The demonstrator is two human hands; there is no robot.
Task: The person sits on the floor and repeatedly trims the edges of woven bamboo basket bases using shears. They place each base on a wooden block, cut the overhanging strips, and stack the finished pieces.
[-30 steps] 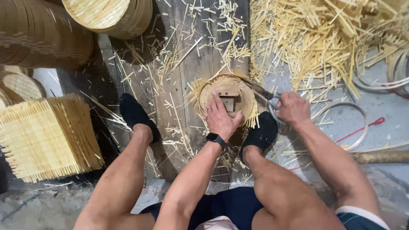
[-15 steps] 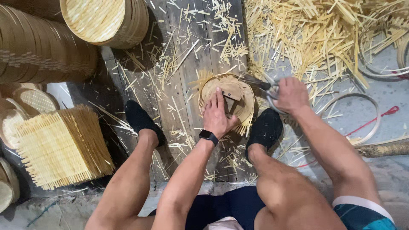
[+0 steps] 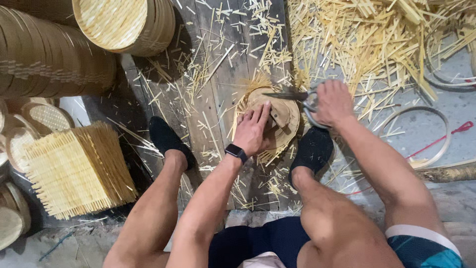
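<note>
The left hand (image 3: 254,130) lies flat, fingers spread and pressed down on a round woven bamboo disc (image 3: 277,121) that rests on the wooden plank floor (image 3: 218,74), just in front of the person's right foot in a black sock (image 3: 311,149). The hand grips nothing; it only pins the disc in place. The right hand (image 3: 333,101) is closed around the handles of a pair of large scissors (image 3: 297,97), whose dark blades point left over the far rim of the disc; how far the blades are apart cannot be told. Loose bamboo ends stick out around the disc's edge, and short trimmed bamboo slivers (image 3: 233,34) are scattered across the planks. A black smartwatch (image 3: 236,151) sits on the left wrist. The left foot, also in a black sock (image 3: 166,139), stands on the planks well to the left of the disc. Toward the far right lies a big heap of bamboo strips (image 3: 377,44), with a thin bamboo hoop (image 3: 436,149) on the grey ground near it. At the left edge stands a stack of square woven mats (image 3: 74,171), and behind it rows of stacked round bamboo steamer baskets (image 3: 54,59), one basket (image 3: 116,22) turned open-side up at the far end of the planks.
</note>
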